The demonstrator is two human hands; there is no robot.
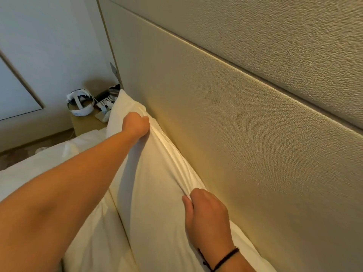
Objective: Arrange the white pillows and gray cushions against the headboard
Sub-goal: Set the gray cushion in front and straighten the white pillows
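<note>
A white pillow (157, 193) stands on its long edge, leaning against the beige padded headboard (245, 134). My left hand (136, 124) is closed on the pillow's top edge near its far end. My right hand (206, 216) pinches the same top edge nearer to me, with a dark cord bracelet on its wrist. The fabric between the two hands is pulled into taut folds. No gray cushion is in view.
White bedding (59, 160) covers the mattress to the left of the pillow. A wooden nightstand (86, 122) beyond the pillow's far end carries a white headset (80, 103) and small items. A pale wall with a framed panel (17, 91) is at the left.
</note>
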